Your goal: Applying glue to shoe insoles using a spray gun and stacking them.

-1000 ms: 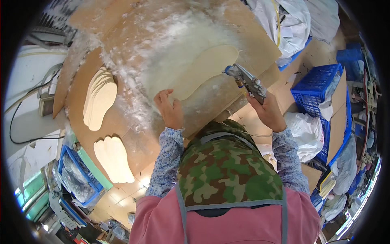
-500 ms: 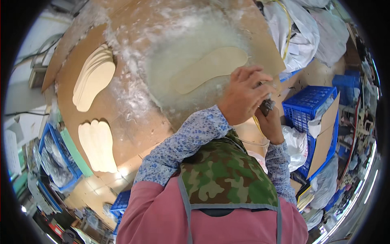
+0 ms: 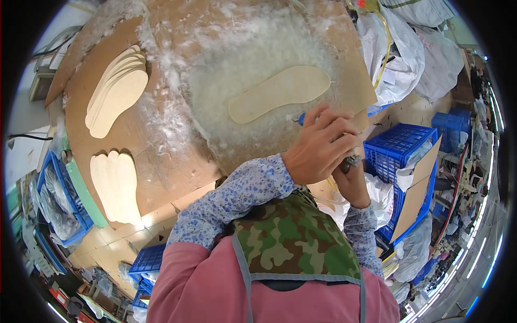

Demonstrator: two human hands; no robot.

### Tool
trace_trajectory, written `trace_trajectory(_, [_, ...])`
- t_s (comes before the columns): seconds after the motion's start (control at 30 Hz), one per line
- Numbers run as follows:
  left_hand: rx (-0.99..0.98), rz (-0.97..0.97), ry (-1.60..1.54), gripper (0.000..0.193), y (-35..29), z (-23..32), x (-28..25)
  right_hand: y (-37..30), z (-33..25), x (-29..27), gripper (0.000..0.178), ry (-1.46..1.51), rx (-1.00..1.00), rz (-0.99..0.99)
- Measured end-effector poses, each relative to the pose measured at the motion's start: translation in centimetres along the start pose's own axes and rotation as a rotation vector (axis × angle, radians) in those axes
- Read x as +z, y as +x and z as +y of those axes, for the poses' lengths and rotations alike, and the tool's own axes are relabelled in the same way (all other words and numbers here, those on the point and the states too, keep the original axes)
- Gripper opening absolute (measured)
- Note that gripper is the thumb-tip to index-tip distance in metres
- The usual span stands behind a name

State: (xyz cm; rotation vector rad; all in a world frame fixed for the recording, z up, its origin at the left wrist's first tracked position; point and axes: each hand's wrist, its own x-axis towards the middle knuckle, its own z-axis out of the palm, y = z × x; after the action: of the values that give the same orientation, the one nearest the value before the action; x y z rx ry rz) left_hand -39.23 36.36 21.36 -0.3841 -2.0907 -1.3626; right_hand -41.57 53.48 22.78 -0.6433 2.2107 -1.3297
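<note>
My left hand (image 3: 323,142) is closed at the right of the board, lying over a tool that it mostly hides. A blue tip (image 3: 301,119) pokes out on its far-left side. At its near right shows the dark metal end (image 3: 353,160) of the tool, with my right hand (image 3: 353,185) wrapped around it from below. The tool's kind is not clear. Just beyond my left hand, a pale shoe insole (image 3: 280,95) lies flat and slanted on a fluffy, pale fleece-like piece (image 3: 212,75).
Two fanned piles of insoles, a far one (image 3: 119,89) and a near one (image 3: 115,185), lie on the brown board (image 3: 177,172) at left. Loose white fluff covers parts of it. Blue crates stand right (image 3: 401,148) and left (image 3: 81,199). White sacks (image 3: 390,59) sit at far right.
Both hands have shifted slightly nearer to me, staying together on the tool. The blue tip now shows beside my left hand. The view has shifted a little; the insole stays on the fleece.
</note>
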Motion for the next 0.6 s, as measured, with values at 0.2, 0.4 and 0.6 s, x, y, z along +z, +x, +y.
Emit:
trace_trajectory(0.2, [-0.047, -0.028, 0.039, 0.03, -0.3, 0.0, -0.4, 0.4, 0.3, -0.1, 0.022, -0.137, -0.016, -0.028])
trace_trajectory(0.4, [-0.181, 0.033, 0.119, 0.043, -1.3, -1.1, -0.7, 1.4, 0.1, -1.2, 0.02, -0.212, -0.011, 0.139])
trace_trajectory(0.6, [-0.625, 0.215, 0.465, 0.045, -8.8, -6.1, -6.7, 1.4, 1.0, -2.9, 0.023, -0.262, 0.131, 0.181])
